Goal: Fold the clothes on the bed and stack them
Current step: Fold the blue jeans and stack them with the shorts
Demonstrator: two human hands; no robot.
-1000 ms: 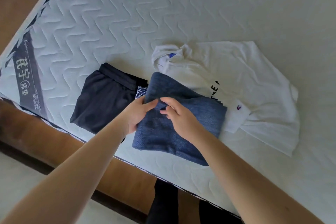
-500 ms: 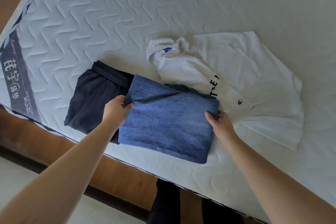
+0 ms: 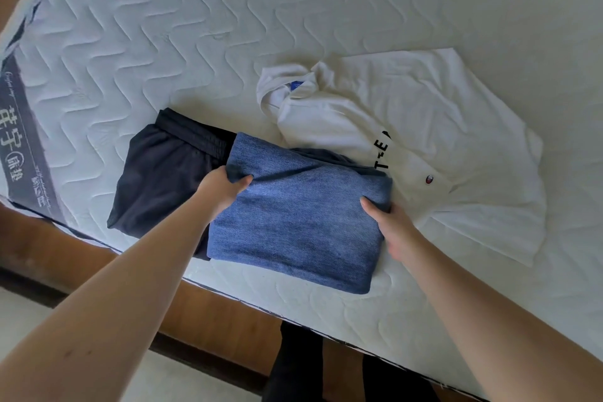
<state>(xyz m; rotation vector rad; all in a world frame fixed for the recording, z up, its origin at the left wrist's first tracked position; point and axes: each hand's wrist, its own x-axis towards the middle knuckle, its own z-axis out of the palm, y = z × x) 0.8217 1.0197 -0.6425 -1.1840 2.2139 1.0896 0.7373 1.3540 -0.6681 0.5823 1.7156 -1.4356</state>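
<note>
The left hand [image 3: 222, 188] gripped the left edge of the folded blue garment [image 3: 300, 222], thumb on top; the right hand [image 3: 393, 225] held its right edge likewise. The garment lay near the mattress's [image 3: 195, 26] near edge, overlapping dark shorts [image 3: 163, 173] on the left and a white shirt [image 3: 424, 140] on the far right.

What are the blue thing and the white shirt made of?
The blue garment looks like soft knit cloth, heathered and matte, maybe cotton. The white shirt seems a thicker matte cotton knit with printed black letters. The fibre cannot be confirmed.
</note>
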